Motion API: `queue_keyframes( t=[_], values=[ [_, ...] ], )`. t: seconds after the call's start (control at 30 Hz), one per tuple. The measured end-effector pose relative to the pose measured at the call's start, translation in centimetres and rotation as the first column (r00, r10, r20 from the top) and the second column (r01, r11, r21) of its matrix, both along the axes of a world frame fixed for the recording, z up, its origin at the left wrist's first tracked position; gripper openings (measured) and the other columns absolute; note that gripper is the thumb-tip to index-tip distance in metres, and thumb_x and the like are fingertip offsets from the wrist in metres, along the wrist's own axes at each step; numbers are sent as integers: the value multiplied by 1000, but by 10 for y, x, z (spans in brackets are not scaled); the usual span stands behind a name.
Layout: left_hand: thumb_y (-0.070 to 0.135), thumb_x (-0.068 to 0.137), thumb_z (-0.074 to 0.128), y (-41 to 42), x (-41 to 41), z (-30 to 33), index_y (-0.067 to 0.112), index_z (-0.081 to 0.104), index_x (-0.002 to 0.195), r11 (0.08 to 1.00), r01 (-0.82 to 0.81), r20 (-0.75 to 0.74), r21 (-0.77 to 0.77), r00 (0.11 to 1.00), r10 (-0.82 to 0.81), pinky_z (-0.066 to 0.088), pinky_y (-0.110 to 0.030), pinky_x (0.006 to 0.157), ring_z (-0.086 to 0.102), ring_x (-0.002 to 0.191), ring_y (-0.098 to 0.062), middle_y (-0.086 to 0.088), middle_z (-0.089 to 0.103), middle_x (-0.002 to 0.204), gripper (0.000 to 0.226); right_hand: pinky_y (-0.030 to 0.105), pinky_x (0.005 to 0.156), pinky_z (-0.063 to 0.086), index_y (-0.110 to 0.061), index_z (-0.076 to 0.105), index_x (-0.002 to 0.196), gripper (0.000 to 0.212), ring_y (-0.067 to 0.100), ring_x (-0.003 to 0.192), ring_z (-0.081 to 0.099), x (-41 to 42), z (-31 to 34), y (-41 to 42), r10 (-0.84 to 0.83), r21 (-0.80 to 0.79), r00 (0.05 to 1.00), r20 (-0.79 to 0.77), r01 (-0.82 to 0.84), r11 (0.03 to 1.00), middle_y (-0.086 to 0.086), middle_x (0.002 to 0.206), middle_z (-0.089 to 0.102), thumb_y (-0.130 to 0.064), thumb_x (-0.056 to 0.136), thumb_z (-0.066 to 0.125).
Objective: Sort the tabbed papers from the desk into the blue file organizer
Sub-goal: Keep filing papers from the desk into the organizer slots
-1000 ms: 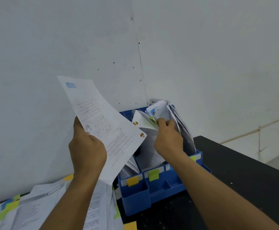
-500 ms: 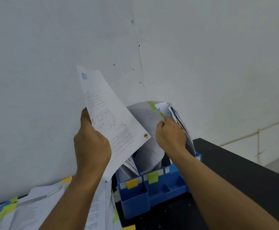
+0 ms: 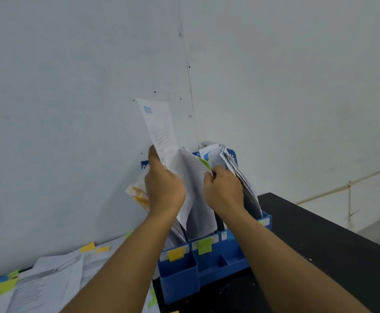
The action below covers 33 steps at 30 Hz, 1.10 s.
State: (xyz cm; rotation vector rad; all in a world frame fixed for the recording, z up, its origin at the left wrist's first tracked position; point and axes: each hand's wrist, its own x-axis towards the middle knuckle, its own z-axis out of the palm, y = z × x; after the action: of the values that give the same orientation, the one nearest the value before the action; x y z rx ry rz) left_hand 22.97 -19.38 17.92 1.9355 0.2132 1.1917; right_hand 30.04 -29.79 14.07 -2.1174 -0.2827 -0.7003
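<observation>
Left hand [image 3: 164, 188]: curled round the lower left edge of a printed sheet [image 3: 162, 129], thumb up along the paper's side; sheet held nearly upright, leaning slightly left, its lower end down among the filed papers.
Printed sheet: white, small blue mark near the top left corner, lines of fine print below; text too blurred to read.
Right hand [image 3: 223, 190]: fingers curled, pinching and pulling aside the top of the filed papers [image 3: 216, 154] just right of the sheet; green tab [image 3: 203, 162] beside the fingertips.
Blue file organizer [image 3: 180, 279]: on the black desk [image 3: 320, 245] against the white wall [image 3: 71, 109], in the corner; crammed with upright papers fanning to the right.
Organizer labels: white strips along the front dividers, one with a yellow sticky tab [image 3: 176, 254], one with a green sticky tab [image 3: 205, 245]; no legible writing.
Papers behind left hand: orange-and-yellow printed edge [image 3: 137, 193] sticking out left of the organizer.
Desk pile [image 3: 49, 281]: loose printed papers at lower left, with yellow, green and blue tabs on their edges; print unreadable.
</observation>
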Motion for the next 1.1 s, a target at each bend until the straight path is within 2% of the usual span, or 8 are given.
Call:
queue_keyframes(
  t=[0.13, 0.27, 0.5, 0.7, 0.8, 0.87, 0.97, 1.1],
  values=[
    [1, 94, 36, -12, 27, -9, 26, 15, 152, 998, 5, -75, -67, 997, -10, 49, -36, 87, 58, 108, -31, -16, 56, 131, 66, 45, 83, 56, -17, 55, 106, 25, 22, 94, 60, 2, 5, 1, 8, 33, 999, -46, -6, 999, 6, 109, 60, -39, 102, 43],
    [9, 96, 42, -18, 41, -30, 28, 10, 152, 990, 89, -98, -113, 990, -100, 45, -33, 74, 60, 95, -27, -14, 58, 127, 67, 40, 86, 47, -11, 55, 115, 31, 28, 101, 55, 6, 16, -1, 6, 64, 997, -78, -1, 998, 10, 118, 50, -37, 103, 41],
    [19, 99, 46, -33, 38, -77, 26, -7, 153, 955, 184, -284, -234, 926, -248, 44, -43, 101, 51, 123, -31, -15, 43, 147, 76, 33, 76, 42, -22, 47, 98, 17, 20, 86, 48, 0, 15, 0, 70, 91, 996, 50, -74, 993, 5, 115, 43, -38, 103, 47],
    [28, 100, 44, -25, 28, -65, 25, 36, 146, 843, 238, -89, -482, 944, -317, 44, -31, 84, 57, 115, -19, 4, 57, 133, 47, 37, 92, 48, -27, 65, 101, 20, 19, 102, 58, -1, -1, 3, 263, -65, 964, 21, -262, 963, 1, 135, 40, -46, 93, 63],
    [15, 82, 46, -11, 25, -61, 18, 63, 117, 579, 456, 159, -676, 857, -490, 51, -41, 86, 65, 99, -24, -8, 70, 110, 40, 39, 104, 44, -28, 67, 116, 28, 23, 125, 51, -1, -11, 4, 336, -122, 941, -26, -337, 934, 4, 151, 32, -43, 93, 63],
    [17, 75, 46, -4, 21, -57, 9, 63, 105, 402, 510, 270, -760, 811, -519, 50, -39, 75, 61, 86, -26, -12, 67, 95, 35, 40, 101, 46, -28, 64, 126, 33, 20, 117, 53, -2, -20, 5, 348, -187, 937, -35, -348, 919, 2, 141, 35, -39, 95, 61],
    [24, 68, 50, 4, 19, -48, 13, 53, 102, 415, 503, 253, -758, 813, -524, 45, -35, 65, 53, 82, -26, -11, 57, 94, 36, 41, 91, 51, -30, 57, 136, 40, 15, 90, 52, -2, -27, 9, 365, -233, 931, -15, -358, 904, -4, 113, 36, -32, 96, 61],
    [19, 65, 51, 10, 14, -37, 8, 54, 113, 528, 510, 155, -679, 803, -576, 54, -51, 84, 66, 99, -32, -18, 66, 109, 49, 37, 93, 48, -44, 34, 149, 58, 19, 105, 52, -2, -24, 9, 381, -353, 918, -108, -394, 849, 1, 123, 41, -26, 97, 54]
  ],
)
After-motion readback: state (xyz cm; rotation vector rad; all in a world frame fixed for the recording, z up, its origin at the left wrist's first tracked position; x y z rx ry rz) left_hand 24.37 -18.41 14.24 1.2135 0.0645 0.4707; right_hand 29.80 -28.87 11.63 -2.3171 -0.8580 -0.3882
